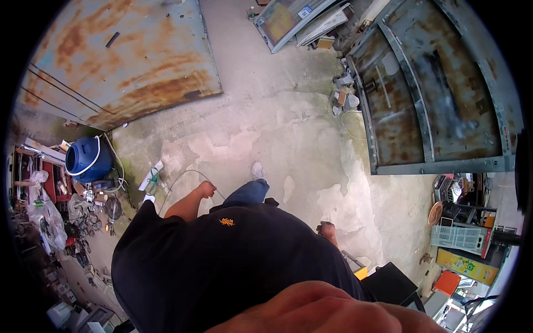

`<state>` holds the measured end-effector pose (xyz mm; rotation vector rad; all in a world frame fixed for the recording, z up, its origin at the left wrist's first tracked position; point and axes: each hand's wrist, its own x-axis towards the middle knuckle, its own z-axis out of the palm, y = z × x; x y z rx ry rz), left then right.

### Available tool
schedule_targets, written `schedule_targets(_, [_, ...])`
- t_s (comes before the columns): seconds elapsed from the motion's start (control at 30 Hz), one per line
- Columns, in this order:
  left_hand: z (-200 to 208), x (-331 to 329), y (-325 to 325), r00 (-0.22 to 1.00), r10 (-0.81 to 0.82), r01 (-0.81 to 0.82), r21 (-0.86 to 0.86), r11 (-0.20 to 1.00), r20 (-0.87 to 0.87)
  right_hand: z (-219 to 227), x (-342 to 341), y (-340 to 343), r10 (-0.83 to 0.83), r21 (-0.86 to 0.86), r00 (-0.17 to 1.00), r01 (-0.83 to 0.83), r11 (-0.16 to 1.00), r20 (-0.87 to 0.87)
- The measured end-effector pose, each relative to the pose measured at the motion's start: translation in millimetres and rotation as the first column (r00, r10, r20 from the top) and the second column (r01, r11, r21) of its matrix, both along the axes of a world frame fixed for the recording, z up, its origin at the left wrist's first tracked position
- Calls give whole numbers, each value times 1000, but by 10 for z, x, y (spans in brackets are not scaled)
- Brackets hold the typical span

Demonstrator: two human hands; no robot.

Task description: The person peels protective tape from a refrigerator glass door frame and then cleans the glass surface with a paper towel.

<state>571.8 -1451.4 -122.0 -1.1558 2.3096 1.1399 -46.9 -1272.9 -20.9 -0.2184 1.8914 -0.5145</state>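
My left hand (pixel 206 190) hangs in front of my body, its fingers curled closed. A thin grey cable (pixel 189 171) arcs around it; I cannot tell whether the fingers hold the cable or it only passes behind them. On my other side, my right hand (pixel 328 229) is low beside my body with bent fingers. Something small and dark (pixel 320 227) shows at its fingertips, too small to name. Between the hands, one leg in blue jeans (pixel 248 192) steps forward, ending in a light shoe (pixel 257 170) on the concrete floor (pixel 302 144).
A rusty metal panel (pixel 139 61) fills the far left; a rusty metal frame door (pixel 444 94) stands far right. A blue drum (pixel 89 160) is beside scrap at left. Window frames (pixel 288 22) lean ahead. A grey crate (pixel 456 237) and orange stool (pixel 447 282) are at right.
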Motion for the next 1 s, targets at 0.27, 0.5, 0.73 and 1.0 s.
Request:
schedule_targets(0.27, [1928,-539,-3137,423,876,-842,257,475,-232,-467,135,-3460,764,-153,362,-930,334,-534])
schedule_targets(0.5, [978,119,-4422,732,681,-680,-71,730,-1,-877,53,-7153,724,-256,601,-682,685,338])
schedule_targets(0.73, [1634,-580,-5786,-62,897,-853,443,-276,438,-427,370,-10538,732,-145,673,-718,681,104])
schedule_targets(1.0, [999,-456,-8112,181,972,-875,476,90,148,-229,1263,-13489,919,-191,392,-905,381,-26])
